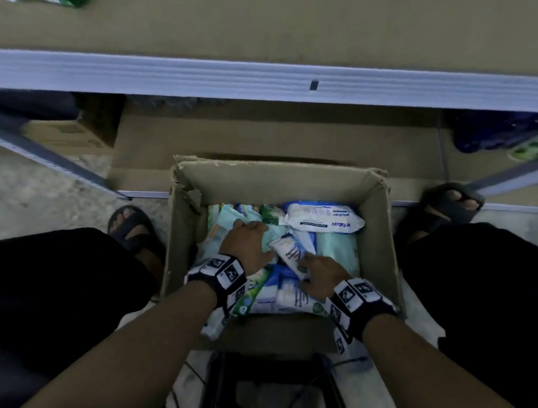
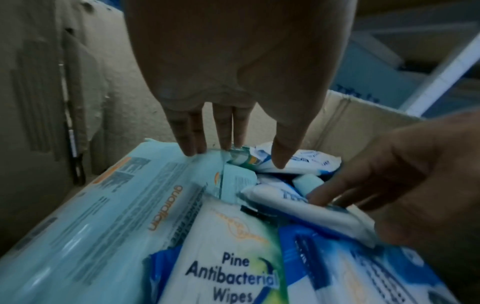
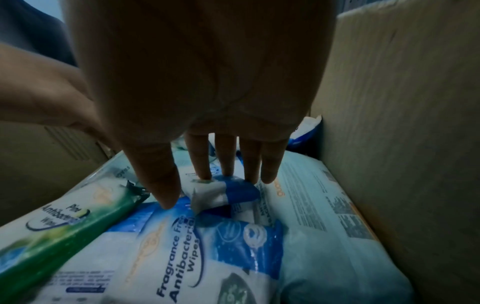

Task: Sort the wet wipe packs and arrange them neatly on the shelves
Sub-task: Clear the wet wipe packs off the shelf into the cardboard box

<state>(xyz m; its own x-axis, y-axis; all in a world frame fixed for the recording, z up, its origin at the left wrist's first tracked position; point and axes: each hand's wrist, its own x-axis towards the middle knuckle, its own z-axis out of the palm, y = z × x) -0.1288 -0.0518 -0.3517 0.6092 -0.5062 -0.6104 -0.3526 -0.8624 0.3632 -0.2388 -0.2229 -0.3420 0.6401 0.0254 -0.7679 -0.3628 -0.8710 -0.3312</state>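
**Both hands in the carton, choosing a pack to lift**

Your left hand (image 1: 247, 247) lies with straight fingers on the pale-green soft-plastic wipe pack with orange lettering (image 2: 109, 207), fingertips (image 2: 191, 151) at its far edge; it presses rather than holds. Your right hand (image 1: 321, 271) reaches for the small white-and-blue crumpled wipe pack (image 3: 223, 192), fingers extended and touching its top, thumb (image 3: 162, 185) down beside it; a closed pinch is not visible. To do this step well, bring thumb and fingers together across the small pack's body (not its loose sealed end, which would likely slip), and keep the left hand flat so neighbouring packs stay down as you lift. Pick one kind at a time; it should make sorting on the shelf simpler.

The wipe packs sit jumbled inside the open brown cardboard box (image 1: 377, 217) on the floor between your feet, none yet on the grey metal-edged shelf (image 1: 256, 78) above it. They are glossy film pouches: pale green, white with a green pine band (image 2: 233, 257), white with blue "Fragrance Free" print (image 3: 179, 251), and a white pack with blue lettering (image 1: 325, 220) at the far side.
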